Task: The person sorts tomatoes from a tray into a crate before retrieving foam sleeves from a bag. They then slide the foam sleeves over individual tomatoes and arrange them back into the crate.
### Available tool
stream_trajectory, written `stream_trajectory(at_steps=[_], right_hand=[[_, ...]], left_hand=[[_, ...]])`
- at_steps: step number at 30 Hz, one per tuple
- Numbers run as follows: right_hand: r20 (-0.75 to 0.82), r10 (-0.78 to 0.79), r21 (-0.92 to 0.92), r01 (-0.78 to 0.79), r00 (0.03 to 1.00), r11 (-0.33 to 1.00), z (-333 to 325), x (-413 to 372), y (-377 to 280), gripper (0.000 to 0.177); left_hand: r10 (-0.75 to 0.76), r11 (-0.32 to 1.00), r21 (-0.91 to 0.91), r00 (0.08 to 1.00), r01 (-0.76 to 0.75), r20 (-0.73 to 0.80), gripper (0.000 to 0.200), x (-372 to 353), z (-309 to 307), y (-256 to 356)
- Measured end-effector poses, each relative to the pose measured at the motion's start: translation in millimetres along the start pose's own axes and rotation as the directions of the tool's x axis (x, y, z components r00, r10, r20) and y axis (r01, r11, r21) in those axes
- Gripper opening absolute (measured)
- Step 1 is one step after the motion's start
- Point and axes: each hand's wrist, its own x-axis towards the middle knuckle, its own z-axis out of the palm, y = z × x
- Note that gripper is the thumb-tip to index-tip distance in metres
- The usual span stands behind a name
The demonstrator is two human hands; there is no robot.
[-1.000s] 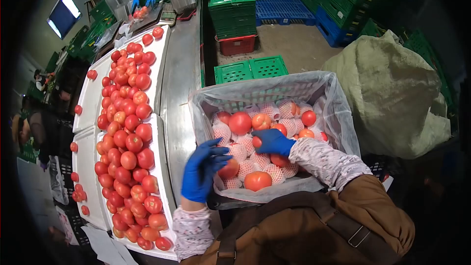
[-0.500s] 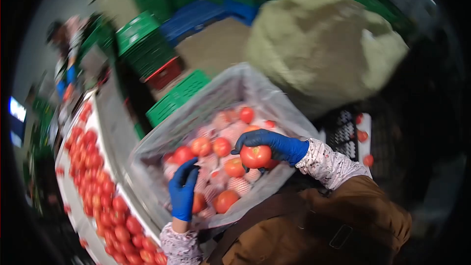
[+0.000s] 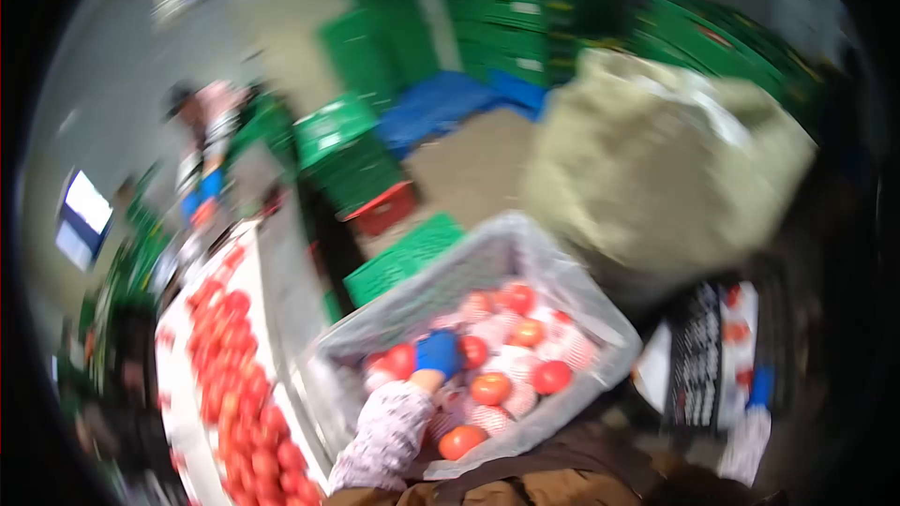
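Tomatoes (image 3: 489,389) lie in a lined crate (image 3: 520,244) directly in front of the wearer, some bare and others sleeved in pale foam nets (image 3: 581,351). The left hand (image 3: 438,353), in a blue glove, is inside this crate, back uppermost, among the fruit on the table side; its fingers are hidden, so how far they are open, and whether they have hold of anything, cannot be determined. The right hand (image 3: 761,389), likewise gloved, is outside the crate, low at the far right, just beside a white board (image 3: 742,298) carrying several red tomatoes (image 3: 736,331); blur prevents any finding on its opening or contents. A black slotted item (image 3: 696,356) lies alongside that board. To the left, a metal table (image 3: 281,281) bears white trays (image 3: 181,412) with a long heap of loose tomatoes (image 3: 246,398). Another person (image 3: 223,108) leans over the far end of the table, wearing blue gloves (image 3: 212,185). A green perforated panel (image 3: 403,258) is just beyond the crate; farther back, green crates (image 3: 347,159) are stacked on a red crate (image 3: 384,209), near a blue pallet (image 3: 436,112). A large pale sack (image 3: 656,169) stands beyond the crate to the right. Motion blur affects much of the view.
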Motion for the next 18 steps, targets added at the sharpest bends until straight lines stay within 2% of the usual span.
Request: stream_trajectory(at_steps=[1,2,3,5,6,7,8,9,11,13,15,17,18], right_hand=[[0.21,0.12,0.092,-0.142,0.97,0.986,-77.5,16.0,64.5,0.026],[-0.437,-0.356,-0.341,0.214,0.826,0.915,-114.1,78.0,174.5,0.032],[-0.277,-0.316,-0.375,0.201,0.907,0.905,-75.2,83.5,136.0,0.032],[0.072,-0.204,-0.441,0.215,0.976,0.871,61.6,78.9,-5.6,0.034],[0.054,-0.242,-0.315,0.247,0.969,0.916,138.3,59.0,-53.9,0.031],[0.023,-0.272,-0.184,0.272,0.962,0.945,193.4,46.4,-87.1,0.028],[0.186,-0.347,-0.292,0.389,0.919,0.874,215.8,49.9,-95.8,0.026],[0.351,-0.394,-0.369,0.512,0.849,0.775,236.2,53.5,-99.6,0.024],[0.582,-0.51,-0.191,0.717,0.633,0.671,290.7,40.2,-120.1,0.022],[0.723,-0.48,-0.043,0.725,0.497,0.688,336.1,18.5,-137.7,0.021],[0.803,-0.461,0.042,0.737,0.376,0.675,368.4,3.1,-139.0,0.022],[0.857,-0.392,0.066,0.681,0.336,0.729,393.1,-10.3,-130.4,0.021],[0.872,-0.393,0.11,0.665,0.292,0.739,405.9,-16.5,-123.2,0.02]], left_hand=[[0.027,0.999,-0.012,0.985,-0.03,-0.171,0.043,-9.7,-2.3,-4.6],[-0.069,0.997,0.007,0.987,0.071,-0.142,0.038,-10.9,-3.3,-6.4],[-0.142,0.989,0.028,0.986,0.145,-0.092,0.034,-11.1,0.8,-11.8],[-0.162,0.987,-0.032,0.955,0.159,-0.25,0.032,-9.1,29.7,-26.1],[-0.199,0.98,-0.052,0.948,0.192,-0.247,0.032,-10.1,37.1,-27.9],[-0.144,0.989,-0.022,0.918,0.147,-0.369,0.031,-9.9,40.6,-28.7],[-0.079,0.995,0.02,0.872,0.102,-0.484,0.031,-8.2,42.7,-30.0],[-0.101,0.993,0.006,0.868,0.119,-0.486,0.031,-5.4,46.3,-32.7],[-0.05,0.997,-0.082,0.895,0.015,-0.443,0.034,-5.9,51.1,-40.6],[-0.059,0.994,-0.108,0.898,0.013,-0.435,0.039,-24.5,34.5,-30.9],[-0.253,0.913,-0.4,0.882,0.081,-0.397,0.041,-48.7,10.3,-8.2],[-0.302,0.867,-0.488,0.881,0.097,-0.363,0.047,-69.4,0.3,0.9],[-0.306,0.701,-0.714,0.906,0.006,-0.292,0.051,-76.7,0.1,1.9]])
